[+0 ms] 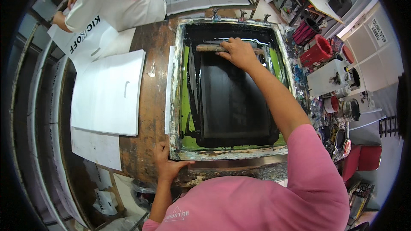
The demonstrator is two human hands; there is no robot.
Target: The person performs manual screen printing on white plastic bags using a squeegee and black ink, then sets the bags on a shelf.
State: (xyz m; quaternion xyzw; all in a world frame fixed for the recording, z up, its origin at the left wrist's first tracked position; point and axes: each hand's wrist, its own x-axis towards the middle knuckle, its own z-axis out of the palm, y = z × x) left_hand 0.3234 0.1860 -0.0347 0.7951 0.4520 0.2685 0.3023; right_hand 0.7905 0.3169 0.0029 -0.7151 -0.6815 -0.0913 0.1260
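Note:
My right hand (pixel 240 53) is wrapped round the wooden handle of a squeegee (pixel 208 48) at the far end of a screen printing frame (pixel 173 115). Wet black ink (pixel 233 98) covers most of the mesh, with green strips showing along the sides. At the frame's near left corner is my left hand (pixel 168 161), thumb stretched along the near edge and the other fingers pointing away from me. It holds nothing that I can see. White sheets (pixel 169 98) stick out from under the frame's left side.
A stack of white bags (pixel 109 92) with cut-out handles lies left on the worn wooden table (pixel 147 102). Beyond it a person in a white shirt (pixel 124 6) handles a printed bag (pixel 87 38). Paint cans and a red bucket (pixel 317 50) crowd the right. Racks (pixel 32 115) stand at left.

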